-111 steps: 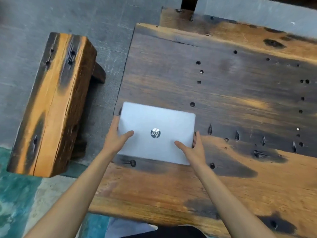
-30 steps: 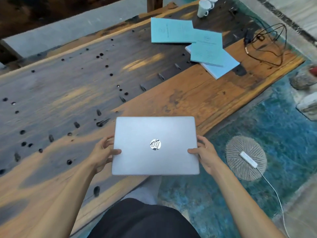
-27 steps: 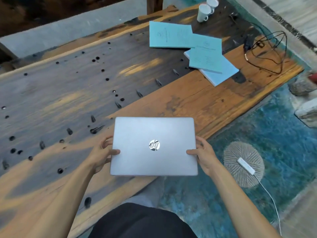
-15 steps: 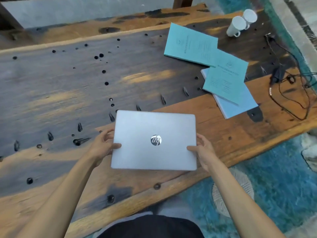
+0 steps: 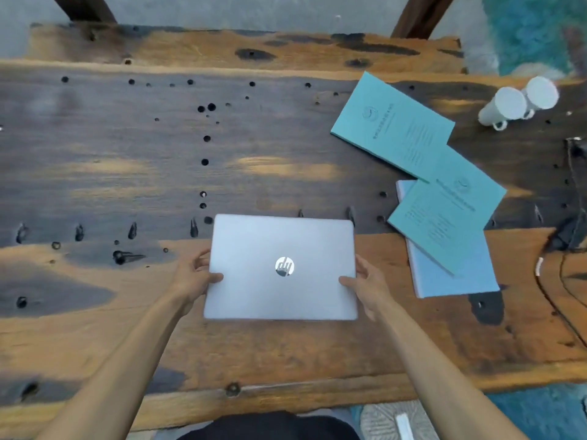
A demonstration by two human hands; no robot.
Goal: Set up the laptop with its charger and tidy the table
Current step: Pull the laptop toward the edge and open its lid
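A closed silver laptop [image 5: 279, 242] with a round logo on its lid is over the middle of the wooden table [image 5: 127, 173], near the front edge. My left hand [image 5: 195, 276] grips its left side and my right hand [image 5: 368, 285] grips its right side, thumbs on the lid. A black charger brick [image 5: 568, 233] with tangled black cable [image 5: 552, 296] lies at the table's right edge.
Two teal booklets [image 5: 394, 128] [image 5: 444, 214] overlap a pale blue notebook [image 5: 460, 274] right of the laptop. Two white mugs [image 5: 505, 106] [image 5: 540, 92] sit at the far right. A white power strip [image 5: 405, 427] lies on a round mat [image 5: 378, 420] on the floor below the table.
I carried the laptop from the table's left end to the right and turned to face the table squarely. The laptop now sits further in over the tabletop, both hands still on its sides.
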